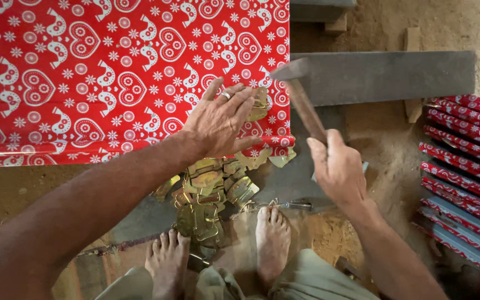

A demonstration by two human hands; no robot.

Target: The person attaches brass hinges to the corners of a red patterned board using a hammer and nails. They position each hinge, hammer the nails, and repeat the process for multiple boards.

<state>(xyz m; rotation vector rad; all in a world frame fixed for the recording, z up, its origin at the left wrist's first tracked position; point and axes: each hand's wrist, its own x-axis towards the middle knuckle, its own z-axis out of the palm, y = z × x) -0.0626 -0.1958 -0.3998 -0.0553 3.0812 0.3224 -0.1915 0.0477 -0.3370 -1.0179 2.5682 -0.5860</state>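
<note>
My left hand (220, 119) lies flat, fingers spread, on the corner of a red panel (84, 72) printed with white hearts and birds. Under its fingertips sits a brass-coloured metal fitting (260, 104). A ring is on one finger. My right hand (337, 166) grips the wooden handle of a hammer (301, 94), whose dark head is raised and blurred above the panel's right edge. A heap of brass-coloured metal fittings (209, 194) lies on the ground just below the panel, in front of my bare feet (218, 250).
A grey plank (384, 75) lies across the dirt floor at the upper right. Several red patterned strips (462, 161) are stacked at the right edge. A small metal tool (295, 205) rests by my right foot. Sandy ground (384, 144) surrounds the work spot.
</note>
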